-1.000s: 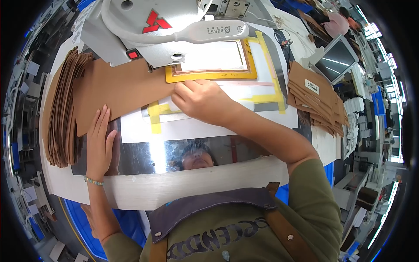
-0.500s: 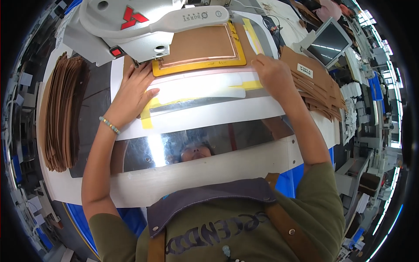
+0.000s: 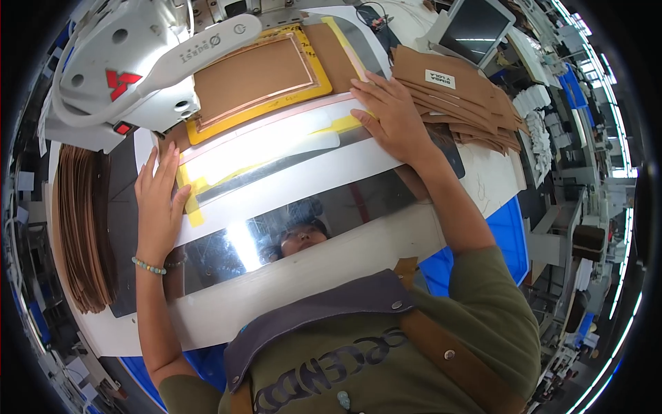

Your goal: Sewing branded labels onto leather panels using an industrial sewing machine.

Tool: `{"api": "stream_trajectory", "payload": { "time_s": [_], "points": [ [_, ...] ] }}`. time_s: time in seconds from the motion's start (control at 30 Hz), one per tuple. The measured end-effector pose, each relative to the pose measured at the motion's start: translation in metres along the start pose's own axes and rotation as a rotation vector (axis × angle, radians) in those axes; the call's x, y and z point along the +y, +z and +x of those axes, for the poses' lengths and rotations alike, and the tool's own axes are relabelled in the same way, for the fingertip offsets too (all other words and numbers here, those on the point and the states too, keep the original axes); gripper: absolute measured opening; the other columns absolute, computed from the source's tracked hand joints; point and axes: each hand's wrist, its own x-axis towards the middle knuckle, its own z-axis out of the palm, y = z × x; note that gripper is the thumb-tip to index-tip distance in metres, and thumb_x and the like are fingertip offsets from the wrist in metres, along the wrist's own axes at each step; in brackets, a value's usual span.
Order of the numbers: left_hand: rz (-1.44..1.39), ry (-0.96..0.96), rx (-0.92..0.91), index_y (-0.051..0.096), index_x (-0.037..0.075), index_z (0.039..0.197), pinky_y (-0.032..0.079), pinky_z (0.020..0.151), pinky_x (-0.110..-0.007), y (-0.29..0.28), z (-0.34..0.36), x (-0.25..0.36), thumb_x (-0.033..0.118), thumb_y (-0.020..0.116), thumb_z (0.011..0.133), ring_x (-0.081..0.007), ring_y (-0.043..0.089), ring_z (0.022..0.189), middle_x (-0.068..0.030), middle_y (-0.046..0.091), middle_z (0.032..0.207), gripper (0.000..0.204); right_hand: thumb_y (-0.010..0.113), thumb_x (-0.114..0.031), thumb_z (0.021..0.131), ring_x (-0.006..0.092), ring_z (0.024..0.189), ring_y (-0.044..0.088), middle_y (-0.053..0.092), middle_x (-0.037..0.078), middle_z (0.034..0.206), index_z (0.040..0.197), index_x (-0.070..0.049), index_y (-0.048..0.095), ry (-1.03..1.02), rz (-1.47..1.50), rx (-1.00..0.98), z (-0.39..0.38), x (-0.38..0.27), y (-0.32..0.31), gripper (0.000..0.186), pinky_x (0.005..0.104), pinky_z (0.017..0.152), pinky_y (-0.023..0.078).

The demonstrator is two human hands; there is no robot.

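A brown leather-like panel point(image 3: 334, 56) lies under a yellow rectangular frame point(image 3: 262, 112), whose window shows more brown surface bordered by a copper-coloured strip. My left hand point(image 3: 157, 203) rests open beside the frame's near left corner, fingers stretched out over the panel's left end and the thumb by the yellow tape point(image 3: 195, 190). My right hand point(image 3: 394, 119) lies open at the panel's right end, fingers spread, thumb over another strip of yellow tape. Between the hands runs a white sheet point(image 3: 255, 165) with a pink line along its far side. Neither hand holds anything visible.
A white sewing machine point(image 3: 155, 65) overhangs the frame's left part. Folded brown pieces point(image 3: 83, 228) stand at the left, and a pile of brown pieces point(image 3: 469, 100) lies at the right below a screen point(image 3: 476, 29). A shiny metal plate point(image 3: 331, 221) lies nearest me.
My right hand's fingers have gone from bent together to spread out. The view has turned, and the machine, frame and both hands sit further left in it.
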Motion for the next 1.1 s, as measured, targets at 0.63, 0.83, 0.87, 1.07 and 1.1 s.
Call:
{"api": "stream_trajectory", "payload": {
  "time_s": [0.63, 0.83, 0.87, 1.07, 1.1],
  "points": [
    [-0.167, -0.114, 0.333, 0.064, 0.005, 0.147, 0.034, 0.125, -0.049, 0.003, -0.004, -0.009, 0.018, 0.06, 0.104, -0.0385, 0.043, 0.153, -0.0162, 0.054, 0.162, 0.045, 0.052, -0.039, 0.112, 0.0359, 0.158, 0.033, 0.048, 0.011, 0.166, 0.15, -0.014, 0.064, 0.051, -0.069, -0.07, 0.001, 0.002, -0.001, 0.047, 0.057, 0.129, 0.022],
    [-0.077, -0.073, 0.198, 0.07, 0.009, 0.142, 0.037, 0.123, -0.049, 0.009, -0.007, -0.009, 0.035, 0.066, 0.105, -0.0367, 0.043, 0.154, -0.0132, 0.053, 0.163, 0.045, 0.046, -0.042, 0.114, 0.0346, 0.159, 0.033, 0.048, 0.011, 0.165, 0.151, -0.015, 0.063, 0.055, -0.07, -0.11, 0.001, 0.003, -0.003, 0.049, 0.0553, 0.13, 0.02],
    [-0.074, -0.083, 0.181, 0.07, 0.009, 0.142, 0.037, 0.123, -0.049, 0.008, -0.008, -0.009, 0.035, 0.066, 0.105, -0.0367, 0.043, 0.154, -0.0132, 0.053, 0.163, 0.045, 0.047, -0.042, 0.114, 0.0345, 0.159, 0.033, 0.049, 0.011, 0.165, 0.151, -0.015, 0.064, 0.042, -0.069, -0.111, 0.001, 0.003, -0.003, 0.049, 0.0549, 0.13, 0.02],
    [-0.108, -0.095, 0.22, 0.07, 0.009, 0.142, 0.039, 0.121, -0.049, 0.008, -0.007, -0.006, 0.033, 0.067, 0.105, -0.0368, 0.045, 0.152, -0.0138, 0.053, 0.162, 0.044, 0.047, -0.043, 0.114, 0.0346, 0.158, 0.034, 0.05, 0.012, 0.164, 0.151, -0.015, 0.064, 0.034, -0.043, -0.091, 0.0, 0.003, -0.002, 0.049, 0.0541, 0.13, 0.021],
    [-0.107, -0.097, 0.234, 0.069, 0.01, 0.143, 0.039, 0.121, -0.049, 0.009, -0.007, -0.005, 0.033, 0.067, 0.104, -0.0369, 0.045, 0.152, -0.0141, 0.053, 0.162, 0.045, 0.047, -0.043, 0.114, 0.0346, 0.158, 0.034, 0.05, 0.012, 0.164, 0.151, -0.015, 0.064, 0.053, -0.046, -0.101, 0.0, 0.003, -0.003, 0.049, 0.0541, 0.13, 0.021]
  ]
}}
